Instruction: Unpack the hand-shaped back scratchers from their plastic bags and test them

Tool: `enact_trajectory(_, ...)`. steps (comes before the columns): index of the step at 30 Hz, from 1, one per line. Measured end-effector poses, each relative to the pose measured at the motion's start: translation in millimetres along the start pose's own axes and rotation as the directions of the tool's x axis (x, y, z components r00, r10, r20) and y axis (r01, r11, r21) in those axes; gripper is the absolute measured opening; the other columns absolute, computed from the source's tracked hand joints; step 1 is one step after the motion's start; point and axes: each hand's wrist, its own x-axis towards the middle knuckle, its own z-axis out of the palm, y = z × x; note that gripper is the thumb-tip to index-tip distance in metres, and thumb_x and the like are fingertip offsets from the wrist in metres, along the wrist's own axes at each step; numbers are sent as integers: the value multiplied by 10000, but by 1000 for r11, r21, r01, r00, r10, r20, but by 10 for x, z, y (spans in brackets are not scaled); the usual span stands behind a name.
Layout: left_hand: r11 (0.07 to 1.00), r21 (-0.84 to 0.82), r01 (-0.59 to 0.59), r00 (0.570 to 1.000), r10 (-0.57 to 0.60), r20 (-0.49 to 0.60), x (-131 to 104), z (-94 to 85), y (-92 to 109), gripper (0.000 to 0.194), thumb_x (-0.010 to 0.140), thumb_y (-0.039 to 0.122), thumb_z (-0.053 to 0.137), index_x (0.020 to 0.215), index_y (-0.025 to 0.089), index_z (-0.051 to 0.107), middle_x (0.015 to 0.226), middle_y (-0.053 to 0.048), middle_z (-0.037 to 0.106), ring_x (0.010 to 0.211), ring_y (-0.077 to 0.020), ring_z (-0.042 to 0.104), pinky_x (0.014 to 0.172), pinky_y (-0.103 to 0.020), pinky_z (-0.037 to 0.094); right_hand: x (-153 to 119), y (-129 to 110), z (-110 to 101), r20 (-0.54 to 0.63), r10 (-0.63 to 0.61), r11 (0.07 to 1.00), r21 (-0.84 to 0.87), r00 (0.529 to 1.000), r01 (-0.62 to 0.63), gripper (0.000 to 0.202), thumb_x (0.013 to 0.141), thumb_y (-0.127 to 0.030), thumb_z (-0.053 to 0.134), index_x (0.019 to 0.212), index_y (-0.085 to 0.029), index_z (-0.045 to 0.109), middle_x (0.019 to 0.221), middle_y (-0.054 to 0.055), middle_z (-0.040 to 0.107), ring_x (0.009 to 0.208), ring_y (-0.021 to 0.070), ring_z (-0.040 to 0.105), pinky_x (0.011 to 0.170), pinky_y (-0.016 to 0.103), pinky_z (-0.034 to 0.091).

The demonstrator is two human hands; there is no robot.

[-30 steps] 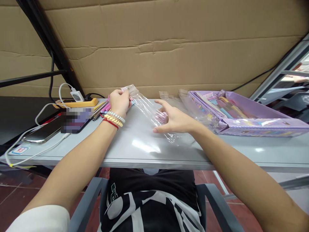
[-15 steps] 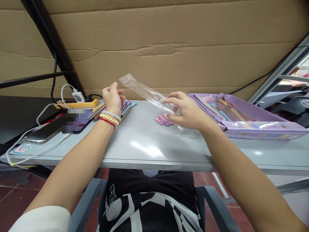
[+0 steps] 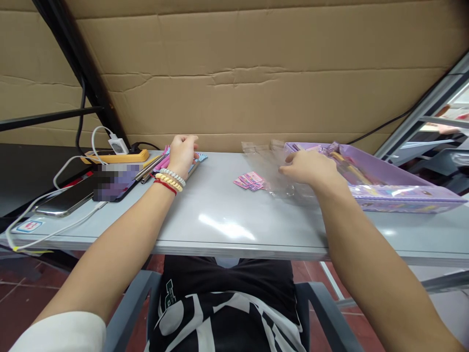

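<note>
My left hand [image 3: 183, 155], with bracelets at its wrist, is low over a bunch of pens [image 3: 164, 162] with pink and blue tops. Its fingers are curled, and the fingertips are hidden behind the hand. Beside the purple box [image 3: 406, 198], my right hand [image 3: 311, 168] hovers with thumb and finger apart. Clear plastic sleeves [image 3: 262, 164], blurred by motion, are on the table just left of and under it; no grip on them shows. A small fanned pile of pink printed cards [image 3: 250, 181] rests between the hands.
Phones [image 3: 69, 195] with white charging cables lie at the left, in front of a yellow power strip [image 3: 120, 157] with a white charger. A cardboard wall [image 3: 234, 98] stands behind the table [image 3: 220, 227]. Packed pens [image 3: 351, 168] lie inside the box.
My right hand has moved right to the box's left edge, and the clear sleeve has dropped from its raised, slanted position toward the table. My left hand has lowered onto the pens.
</note>
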Motion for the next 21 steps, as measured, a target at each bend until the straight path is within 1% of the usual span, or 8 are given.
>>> enact_trajectory(5, 997, 83, 7, 998, -13, 63, -1, -1, -30, 133, 782, 268, 573, 819, 216, 456, 809, -4, 591, 485, -89, 503, 414, -223, 352, 13, -57, 42, -17, 8, 1000, 21, 1000, -7, 406, 783, -449, 538, 1011, -169, 721, 959, 181, 711, 937, 355, 667, 702, 431, 480)
enact_trajectory(10, 988, 152, -31, 995, 15, 100, -12, 3, -49, 145, 764, 284, 583, 814, 217, 464, 823, -9, 618, 510, -95, 513, 433, -226, 364, -59, -40, -14, -110, 8, 991, 135, 994, 7, 645, 817, -697, 472, 1093, -165, 713, 992, 201, 704, 980, 381, 651, 786, 486, 482)
enact_trajectory(12, 983, 178, -47, 994, 28, 109, -15, 0, -59, 138, 759, 288, 583, 804, 214, 476, 831, -12, 625, 519, -98, 519, 443, -231, 367, -87, 13, -75, -185, 45, 977, 213, 982, -4, 660, 846, -695, 434, 1142, -170, 702, 1056, 196, 701, 1034, 379, 634, 821, 484, 478)
enact_trajectory(15, 960, 255, -112, 989, 84, 119, -28, -15, -77, 119, 757, 301, 577, 780, 213, 500, 805, -14, 636, 556, -123, 545, 483, -254, 384, -87, 154, -170, -270, 143, 931, 363, 952, -36, 581, 896, -612, 411, 1132, -174, 712, 1092, 187, 705, 1066, 347, 615, 852, 448, 465)
enact_trajectory(17, 896, 378, -231, 972, 194, 134, -49, -28, -87, 105, 754, 297, 581, 768, 213, 521, 774, -17, 652, 631, -152, 582, 572, -277, 428, -54, 281, -219, -299, 222, 893, 444, 928, -71, 531, 913, -547, 414, 1070, -152, 733, 1067, 192, 714, 1056, 314, 610, 856, 407, 450)
enact_trajectory(18, 836, 454, -307, 951, 262, 162, -64, -33, -91, 96, 753, 292, 585, 768, 212, 532, 771, -20, 664, 679, -166, 598, 630, -287, 446, -28, 352, -237, -306, 263, 875, 474, 915, -93, 504, 915, -508, 422, 1041, -138, 740, 1054, 196, 717, 1042, 296, 609, 854, 389, 442)
enact_trajectory(20, 690, 575, -439, 898, 347, 270, -100, -39, -94, 83, 757, 281, 590, 784, 210, 556, 805, -33, 694, 762, -188, 623, 729, -304, 460, 41, 506, -264, -299, 331, 844, 519, 895, -139, 433, 901, -425, 459, 1014, -121, 746, 1025, 192, 720, 964, 248, 611, 848, 358, 431)
enact_trajectory(21, 630, 606, -486, 874, 352, 335, -119, -38, -95, 81, 766, 283, 588, 795, 210, 566, 831, -39, 706, 787, -195, 631, 757, -308, 461, 87, 588, -269, -277, 357, 830, 532, 892, -167, 388, 883, -383, 486, 996, -121, 748, 990, 182, 720, 886, 218, 609, 836, 345, 431)
